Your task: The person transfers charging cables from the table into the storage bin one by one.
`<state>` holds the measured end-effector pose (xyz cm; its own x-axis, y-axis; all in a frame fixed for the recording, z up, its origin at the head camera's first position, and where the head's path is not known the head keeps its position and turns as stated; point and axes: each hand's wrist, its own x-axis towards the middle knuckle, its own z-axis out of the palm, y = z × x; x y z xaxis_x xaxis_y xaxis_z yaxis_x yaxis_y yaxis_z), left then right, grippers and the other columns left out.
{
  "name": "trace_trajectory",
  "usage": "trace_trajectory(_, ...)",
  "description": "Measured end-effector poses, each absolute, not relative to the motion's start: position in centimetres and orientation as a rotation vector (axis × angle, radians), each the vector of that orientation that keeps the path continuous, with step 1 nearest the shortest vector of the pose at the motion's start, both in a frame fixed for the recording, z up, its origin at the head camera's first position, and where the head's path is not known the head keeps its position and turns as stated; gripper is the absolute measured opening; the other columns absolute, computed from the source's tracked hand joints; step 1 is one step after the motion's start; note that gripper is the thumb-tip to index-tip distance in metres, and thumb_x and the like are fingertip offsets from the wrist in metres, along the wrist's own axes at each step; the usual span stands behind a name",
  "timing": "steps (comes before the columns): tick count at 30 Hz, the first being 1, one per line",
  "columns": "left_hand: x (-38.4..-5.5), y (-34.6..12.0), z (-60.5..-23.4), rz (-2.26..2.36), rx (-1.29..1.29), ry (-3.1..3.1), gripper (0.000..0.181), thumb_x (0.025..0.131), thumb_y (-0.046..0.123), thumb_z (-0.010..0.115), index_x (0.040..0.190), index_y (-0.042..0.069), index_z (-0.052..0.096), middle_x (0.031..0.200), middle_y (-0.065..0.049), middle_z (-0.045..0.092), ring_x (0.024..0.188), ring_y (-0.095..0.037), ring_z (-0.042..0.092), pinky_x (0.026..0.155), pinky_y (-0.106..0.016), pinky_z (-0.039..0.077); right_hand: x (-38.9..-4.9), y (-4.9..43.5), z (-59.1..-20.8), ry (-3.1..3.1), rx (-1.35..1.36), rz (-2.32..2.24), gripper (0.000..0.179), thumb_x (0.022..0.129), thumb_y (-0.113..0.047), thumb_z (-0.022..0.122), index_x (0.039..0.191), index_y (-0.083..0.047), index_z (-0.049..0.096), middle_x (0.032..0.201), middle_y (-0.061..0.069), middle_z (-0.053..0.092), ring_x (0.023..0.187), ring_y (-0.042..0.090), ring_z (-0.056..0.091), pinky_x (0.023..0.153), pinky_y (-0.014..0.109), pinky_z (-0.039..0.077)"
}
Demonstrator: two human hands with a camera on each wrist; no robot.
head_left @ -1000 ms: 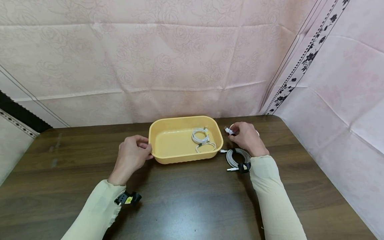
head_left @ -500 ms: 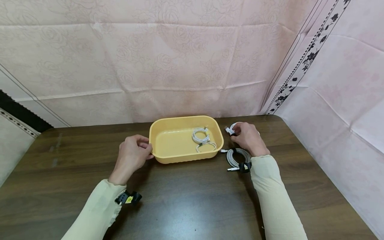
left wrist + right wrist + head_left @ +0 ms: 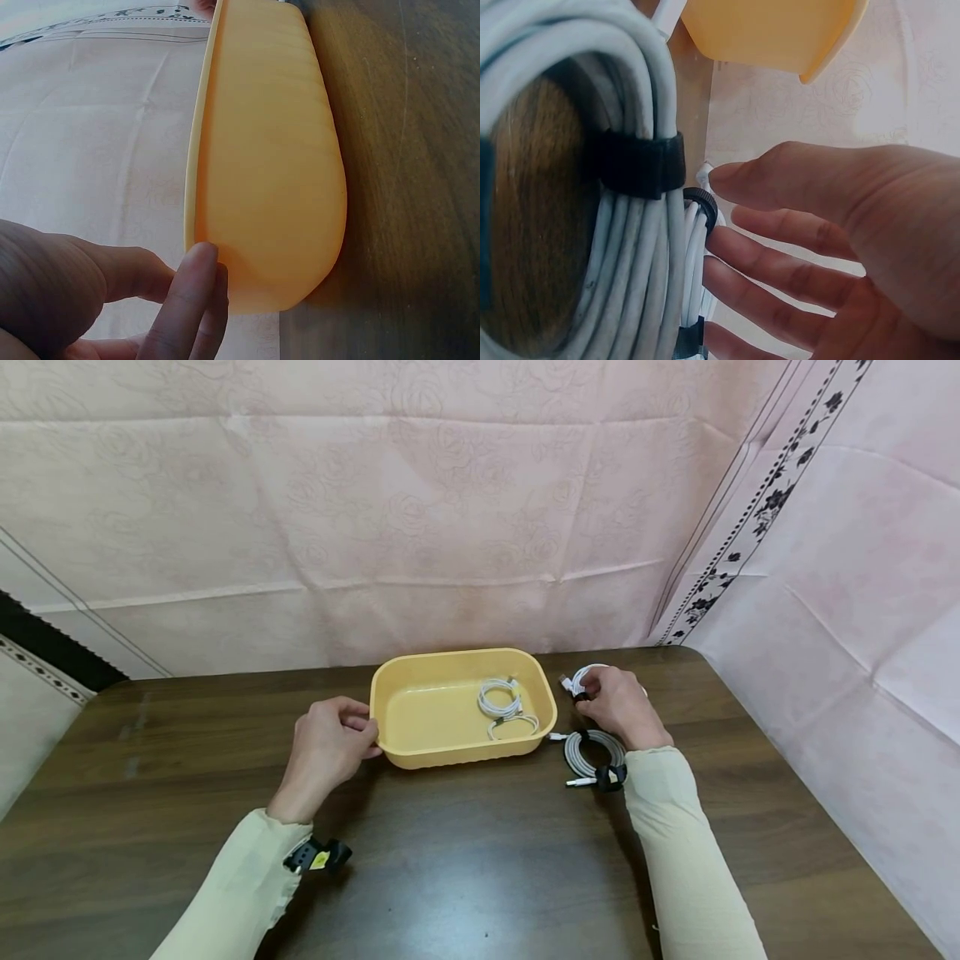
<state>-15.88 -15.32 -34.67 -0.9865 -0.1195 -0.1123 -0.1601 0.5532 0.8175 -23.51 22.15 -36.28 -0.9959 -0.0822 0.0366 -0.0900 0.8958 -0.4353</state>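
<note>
A yellow plastic tray (image 3: 427, 753) stands near the table's back edge. My left hand (image 3: 330, 747) holds its left end; in the left wrist view one fingertip (image 3: 196, 262) presses the outer wall just under the rim. Two white coiled cables, an upper coil (image 3: 483, 702) and a thinner lower one (image 3: 527, 721), lie inside on the right. To the right of the tray, my right hand (image 3: 624, 706) is over another white coiled cable (image 3: 576, 682) with a black tie (image 3: 700, 201). There its fingers (image 3: 761, 259) are spread, the tips touching that coil.
A thick grey-white cable coil (image 3: 576, 758) with black straps lies on the table in front of my right hand. The brown wooden table (image 3: 442, 860) extends toward me. A pale floral cloth (image 3: 450, 518) hangs behind it, another (image 3: 862, 610) on the right.
The white cable under my right hand has shifted slightly: its loop and black tie show more than a second ago. My left hand and the tray have stayed in place.
</note>
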Motion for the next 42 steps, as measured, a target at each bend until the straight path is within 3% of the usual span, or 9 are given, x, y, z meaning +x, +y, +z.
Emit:
trace_trajectory(14,-15.96,-15.24,-34.73,1.435,-0.259,2.740,0.034,0.095,0.012,0.061,0.125,-0.004,0.063,0.104,-0.019,0.071,0.067,-0.009,0.071,0.063,-0.024,0.062,-23.57,22.45,-36.47,-3.071,0.132,0.673,0.036,0.083,-0.010,0.069,0.118,-0.002,0.070,0.115,0.017,0.073,0.109,0.035,0.068,0.096,0.052,0.053)
trace_trajectory(23,-15.93,-15.20,-34.70,1.467,-0.260,2.721,0.035,0.095,0.011,0.061,0.126,-0.005,0.063,0.104,-0.019,0.070,0.067,-0.009,0.072,0.071,-0.032,0.065,-23.75,22.55,-36.63,-3.118,0.096,0.670,0.036,0.087,-0.010,0.070,0.122,-0.001,0.067,0.118,0.018,0.072,0.112,0.036,0.067,0.099,0.053,0.053)
trace_trajectory(31,-15.98,-15.26,-34.66,1.449,-0.261,2.726,0.035,0.095,0.013,0.061,0.126,-0.004,0.063,0.104,-0.019,0.070,0.068,-0.009,0.071,0.064,-0.024,0.063,-23.68,22.65,-36.69,-3.116,0.093,0.666,0.033,0.086,-0.008,0.070,0.119,0.000,0.067,0.112,0.018,0.073,0.106,0.034,0.068,0.094,0.051,0.055)
trace_trajectory(37,-15.92,-15.24,-34.65,1.464,-0.253,2.710,0.035,0.097,0.013,0.061,0.127,-0.005,0.061,0.106,-0.021,0.069,0.068,-0.010,0.072,0.074,-0.034,0.065,-23.61,22.81,-36.73,-3.124,0.095,0.664,0.033,0.086,-0.007,0.068,0.118,0.000,0.068,0.112,0.019,0.072,0.106,0.034,0.067,0.095,0.051,0.055)
trace_trajectory(42,-15.89,-15.22,-34.65,1.460,-0.250,2.713,0.035,0.097,0.013,0.061,0.127,-0.005,0.061,0.106,-0.021,0.069,0.069,-0.010,0.072,0.074,-0.034,0.065,-23.57,22.82,-36.65,-3.136,0.098,0.647,0.032,0.085,-0.006,0.066,0.116,0.000,0.069,0.109,0.016,0.072,0.103,0.032,0.066,0.093,0.049,0.055)
